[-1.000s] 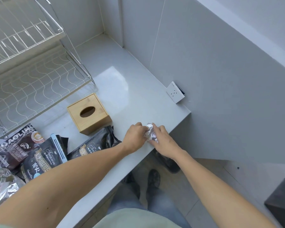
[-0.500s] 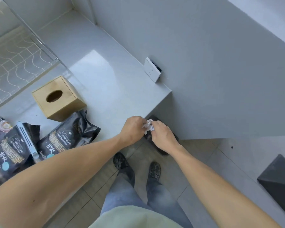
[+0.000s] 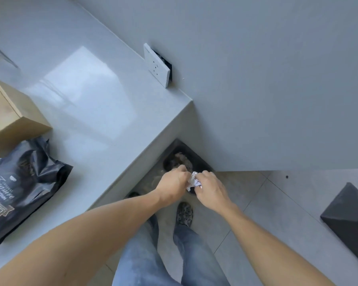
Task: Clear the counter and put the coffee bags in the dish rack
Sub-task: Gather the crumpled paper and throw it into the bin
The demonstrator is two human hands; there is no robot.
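A crumpled white paper wad [image 3: 194, 180] is pinched between my left hand [image 3: 172, 184] and my right hand [image 3: 211, 188]. Both hands hover off the counter's right end, above a black waste bin [image 3: 186, 155] on the floor that holds some scraps. One black coffee bag [image 3: 19, 188] with pale lettering lies flat on the grey counter [image 3: 87, 96] at the left. The dish rack is almost out of the frame; only a thin wire edge [image 3: 0, 56] shows at the far left.
A wooden tissue box [image 3: 10, 118] stands behind the coffee bag. A loose white wall socket [image 3: 157, 67] juts from the wall over the counter's end. Another black bag-lined bin [image 3: 351, 221] sits on the tiled floor at right. My legs and shoes are below.
Both hands carried the paper wad from the counter's front edge out past its end, over the floor bin. The view swung right, so the rack and the other bags left the frame.
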